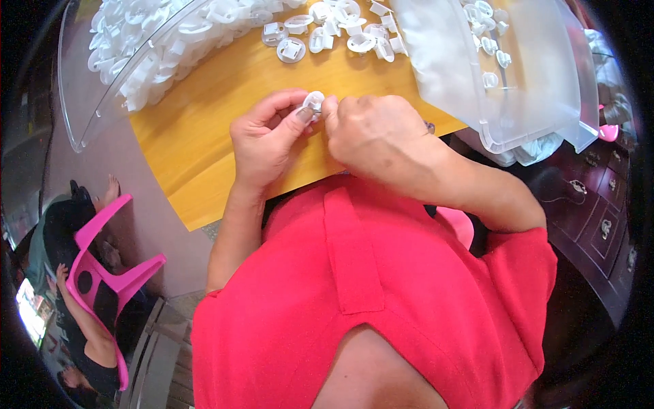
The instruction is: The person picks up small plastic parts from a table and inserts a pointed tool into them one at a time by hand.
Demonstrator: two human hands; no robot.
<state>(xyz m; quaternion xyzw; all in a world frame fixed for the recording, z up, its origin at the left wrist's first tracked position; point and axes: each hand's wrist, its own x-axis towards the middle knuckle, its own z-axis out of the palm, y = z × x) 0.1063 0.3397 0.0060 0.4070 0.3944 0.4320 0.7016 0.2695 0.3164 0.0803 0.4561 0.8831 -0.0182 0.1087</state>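
Note:
Between the thumb and fingers of my left hand [269, 136] is a small round white plastic piece [314, 100], held just above the wooden table. My right hand [378, 129] is closed beside it, thumb and fingertips pinched against the piece's right side. Something thin and dark shows at those fingertips, but what they grip is mostly hidden. A dark object also peeks out by the right wrist, too small to make out. Beyond my hands, several loose white plastic pieces [291, 50] lie on the table, round with small square parts.
A clear bin [76, 129] heaped with white pieces stands at the far left of the wooden table [204, 143]. At the right, a translucent bin [538, 88] holds fewer pieces. On the left, a person sits on a pink chair [88, 269]. Dark drawers [596, 225] stand at the right.

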